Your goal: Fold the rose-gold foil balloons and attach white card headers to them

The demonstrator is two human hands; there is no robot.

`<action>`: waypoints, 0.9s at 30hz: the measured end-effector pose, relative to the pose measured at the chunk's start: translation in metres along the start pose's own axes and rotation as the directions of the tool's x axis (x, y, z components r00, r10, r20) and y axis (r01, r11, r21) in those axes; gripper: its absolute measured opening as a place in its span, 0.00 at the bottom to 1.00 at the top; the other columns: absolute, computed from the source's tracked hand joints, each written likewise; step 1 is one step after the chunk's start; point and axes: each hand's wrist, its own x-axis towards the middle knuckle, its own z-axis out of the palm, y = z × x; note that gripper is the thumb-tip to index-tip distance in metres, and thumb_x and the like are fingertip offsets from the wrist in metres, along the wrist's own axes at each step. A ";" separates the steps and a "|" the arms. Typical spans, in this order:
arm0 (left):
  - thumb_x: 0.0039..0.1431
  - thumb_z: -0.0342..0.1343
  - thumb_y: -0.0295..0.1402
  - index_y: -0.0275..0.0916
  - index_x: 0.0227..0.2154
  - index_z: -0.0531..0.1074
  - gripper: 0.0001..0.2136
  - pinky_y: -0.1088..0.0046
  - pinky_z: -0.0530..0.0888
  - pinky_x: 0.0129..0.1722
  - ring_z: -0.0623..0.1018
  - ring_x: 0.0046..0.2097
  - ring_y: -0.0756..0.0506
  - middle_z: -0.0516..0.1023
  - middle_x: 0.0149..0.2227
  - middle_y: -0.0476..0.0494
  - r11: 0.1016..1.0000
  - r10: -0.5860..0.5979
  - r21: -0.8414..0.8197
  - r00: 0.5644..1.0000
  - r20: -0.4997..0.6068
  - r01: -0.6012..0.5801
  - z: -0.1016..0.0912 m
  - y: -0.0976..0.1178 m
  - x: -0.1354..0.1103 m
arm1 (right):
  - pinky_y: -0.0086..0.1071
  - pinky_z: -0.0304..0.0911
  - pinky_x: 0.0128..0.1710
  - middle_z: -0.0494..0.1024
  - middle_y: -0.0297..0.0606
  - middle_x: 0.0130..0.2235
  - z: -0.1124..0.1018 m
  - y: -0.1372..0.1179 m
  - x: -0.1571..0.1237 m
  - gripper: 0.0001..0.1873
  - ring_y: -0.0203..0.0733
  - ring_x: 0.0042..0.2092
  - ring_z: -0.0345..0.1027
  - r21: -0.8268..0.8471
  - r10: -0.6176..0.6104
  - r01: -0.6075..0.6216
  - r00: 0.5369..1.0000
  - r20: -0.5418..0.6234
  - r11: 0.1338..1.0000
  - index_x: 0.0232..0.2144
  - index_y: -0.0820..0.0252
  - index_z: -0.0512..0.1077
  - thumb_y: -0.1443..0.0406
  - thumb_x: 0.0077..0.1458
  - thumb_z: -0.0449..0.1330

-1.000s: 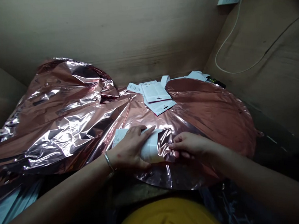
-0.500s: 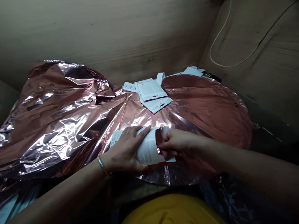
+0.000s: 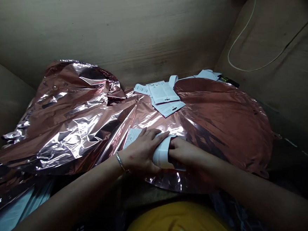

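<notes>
A flat rose-gold foil balloon (image 3: 222,117) lies spread in front of me. A white printed card (image 3: 162,153) is curled over on the foil near its front edge. My left hand (image 3: 142,153) lies on top of the card with the thumb round its near side, gripping it. My right hand (image 3: 184,152) is closed at the card's right end, its fingertips tucked under the curl, where the folded foil has gone out of sight. A thin bangle sits on my left wrist.
Crumpled rose-gold foil (image 3: 69,114) is heaped at the left. Several white printed cards (image 3: 164,95) lie at the back centre. Wooden walls close in behind and at the right, with a white cable (image 3: 245,28) on the right one. Pale packets (image 3: 15,213) lie at lower left.
My right hand has moved left from the crinkled foil edge to the card's end, and the foil flap it pinched has gone inside the curled card. The left hand has stayed on the card.
</notes>
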 end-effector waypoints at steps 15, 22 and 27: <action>0.59 0.52 0.52 0.42 0.66 0.51 0.36 0.41 0.47 0.63 0.49 0.68 0.31 0.52 0.67 0.35 0.981 -0.143 -0.118 0.983 0.111 0.156 0.012 0.011 0.001 | 0.37 0.67 0.30 0.76 0.37 0.31 -0.029 0.058 -0.053 0.15 0.45 0.32 0.72 -0.272 -0.107 -0.006 0.911 -0.399 0.962 0.46 0.57 0.64 0.62 0.57 0.53; 0.65 0.46 0.41 0.41 0.64 0.57 0.26 0.44 0.46 0.64 0.52 0.68 0.35 0.55 0.66 0.37 0.999 0.036 0.017 0.998 0.056 -0.037 0.040 0.017 0.014 | 0.50 0.54 0.61 0.60 0.52 0.64 -0.008 0.076 -0.046 0.26 0.53 0.65 0.51 -0.888 -0.581 0.176 0.805 -0.119 0.425 0.61 0.71 0.61 0.62 0.64 0.46; 0.67 0.44 0.43 0.36 0.61 0.60 0.24 0.47 0.51 0.63 0.57 0.66 0.35 0.57 0.65 0.34 0.987 -0.115 0.108 0.993 -0.038 0.118 0.040 0.009 0.020 | 0.51 0.51 0.62 0.54 0.54 0.65 0.002 0.081 -0.031 0.31 0.53 0.66 0.47 -0.936 -0.566 0.116 0.818 -0.100 0.333 0.63 0.75 0.55 0.60 0.64 0.48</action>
